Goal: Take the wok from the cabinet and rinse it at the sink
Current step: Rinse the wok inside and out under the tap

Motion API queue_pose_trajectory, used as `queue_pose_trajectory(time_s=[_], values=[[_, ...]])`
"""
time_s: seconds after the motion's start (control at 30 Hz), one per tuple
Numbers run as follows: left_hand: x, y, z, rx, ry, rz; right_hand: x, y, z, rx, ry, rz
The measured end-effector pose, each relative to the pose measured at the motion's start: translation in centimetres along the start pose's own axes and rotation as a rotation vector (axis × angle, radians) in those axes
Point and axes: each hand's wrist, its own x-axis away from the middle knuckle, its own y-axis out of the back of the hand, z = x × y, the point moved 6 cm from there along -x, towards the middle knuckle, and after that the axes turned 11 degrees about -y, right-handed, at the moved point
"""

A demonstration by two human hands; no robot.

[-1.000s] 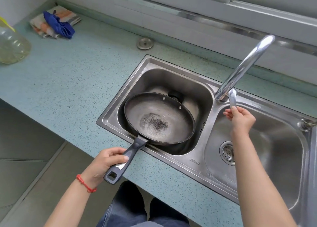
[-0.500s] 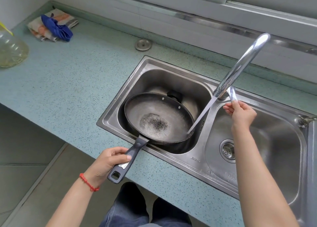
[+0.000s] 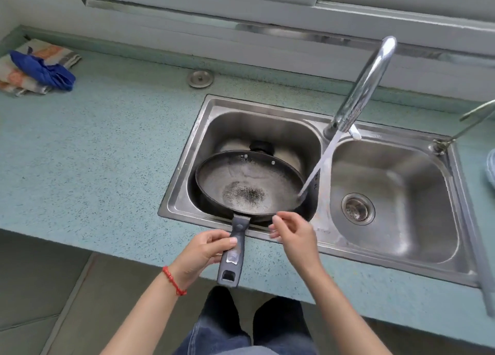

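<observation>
The dark wok (image 3: 249, 183) lies in the left basin of the steel double sink (image 3: 325, 218), its grey handle (image 3: 234, 250) sticking out over the counter's front edge. My left hand (image 3: 203, 253) grips that handle. The chrome tap (image 3: 361, 86) stands between the basins, and a stream of water (image 3: 318, 164) runs from it onto the wok's right rim. My right hand (image 3: 292, 232) hovers just in front of the wok's near rim with fingers loosely spread, holding nothing. A dark speckled patch marks the wok's middle.
A blue-green speckled counter (image 3: 107, 140) surrounds the sink. Folded cloths with a blue rag (image 3: 42, 69) lie at the far left, and a round metal plug (image 3: 200, 78) sits behind the left basin. The right basin has a drain strainer (image 3: 357, 208). A pot lid (image 3: 261, 147) lies under the wok.
My right hand left the tap lever and came back to the wok's near rim. Water now flows steadily onto the wok. The handle has swung toward me.
</observation>
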Motion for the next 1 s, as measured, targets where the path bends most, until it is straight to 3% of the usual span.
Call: queue_pose_trajectory(time_s=[0.33, 0.53, 1.0], values=[[-1.7, -0.3, 0.6, -0.037, 0.076, 0.257, 6.7, -6.4, 0.3, 0.027, -0.211, 0.005], [-1.9, -1.3, 0.9, 0.099, 0.140, 0.236, 7.2, -8.4, 0.8, -0.199, -0.377, 0.176], [-0.3, -3.5, 1.3, 0.311, 0.087, 0.052, 8.6, -6.9, 0.9, -0.214, -0.206, 0.168]])
